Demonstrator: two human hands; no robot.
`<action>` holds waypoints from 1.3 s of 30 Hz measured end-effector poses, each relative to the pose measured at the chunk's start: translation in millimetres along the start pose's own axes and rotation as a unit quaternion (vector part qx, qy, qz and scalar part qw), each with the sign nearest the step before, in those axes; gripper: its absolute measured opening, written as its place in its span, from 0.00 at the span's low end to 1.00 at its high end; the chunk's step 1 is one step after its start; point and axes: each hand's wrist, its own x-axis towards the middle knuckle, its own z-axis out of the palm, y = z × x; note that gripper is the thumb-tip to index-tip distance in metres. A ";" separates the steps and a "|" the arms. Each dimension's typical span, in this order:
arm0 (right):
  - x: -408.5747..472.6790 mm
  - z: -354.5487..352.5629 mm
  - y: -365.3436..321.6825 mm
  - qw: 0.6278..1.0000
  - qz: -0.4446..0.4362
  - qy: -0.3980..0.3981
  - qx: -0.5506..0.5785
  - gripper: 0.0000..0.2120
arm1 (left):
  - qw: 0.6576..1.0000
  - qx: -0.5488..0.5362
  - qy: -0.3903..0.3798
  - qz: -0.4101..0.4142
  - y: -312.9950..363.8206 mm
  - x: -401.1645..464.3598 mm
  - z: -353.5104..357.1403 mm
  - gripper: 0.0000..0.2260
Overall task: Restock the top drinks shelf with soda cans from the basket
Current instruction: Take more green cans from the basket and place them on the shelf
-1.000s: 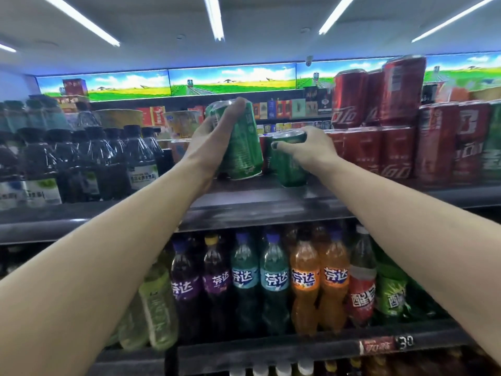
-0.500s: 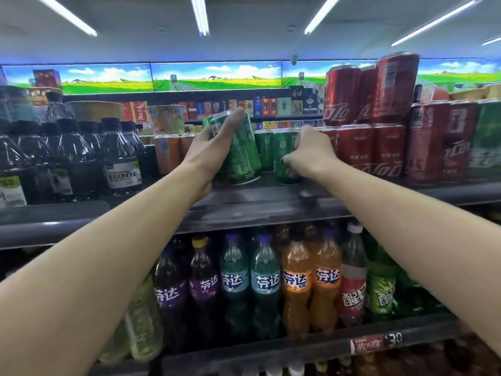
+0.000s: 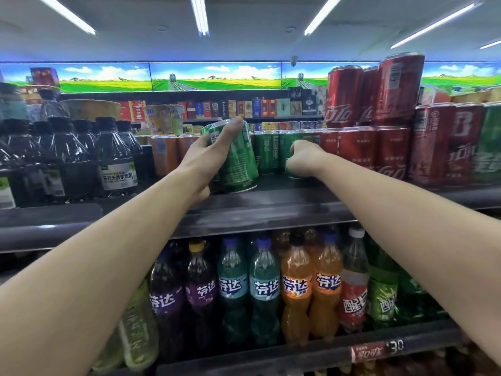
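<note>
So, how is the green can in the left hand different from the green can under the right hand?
The green soda can in the left hand leans to the left, its base near the dark shelf edge; the green soda can under the right hand stands upright, further back beside other green cans. The left hand wraps the first can's side; the right hand covers most of the second. Both look the same colour and shape.

Counts, top shelf (image 3: pixel 271 210): green cans (image 3: pixel 267 153), four visible, two of them in hand. Orange cans (image 3: pixel 165 154), two. Hands, two. Lower shelf (image 3: pixel 298 356): purple bottles (image 3: pixel 168 302) two, teal bottles (image 3: pixel 264 289) two, orange bottles (image 3: pixel 295 289) two.
</note>
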 end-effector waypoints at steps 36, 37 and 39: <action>-14.5 2.7 -9.2 0.998 -0.005 0.068 0.013 0.51 | 0.998 0.048 0.041 0.025 -22.9 33.2 -14.2 0.18; -16.6 3.0 -12.6 0.996 0.003 0.082 0.030 0.52 | 0.998 0.046 0.037 0.029 -22.5 33.1 -13.4 0.19; -13.7 9.4 -17.8 0.990 -0.005 0.101 0.101 0.45 | 0.998 0.043 0.032 0.033 -22.1 33.1 -12.2 0.19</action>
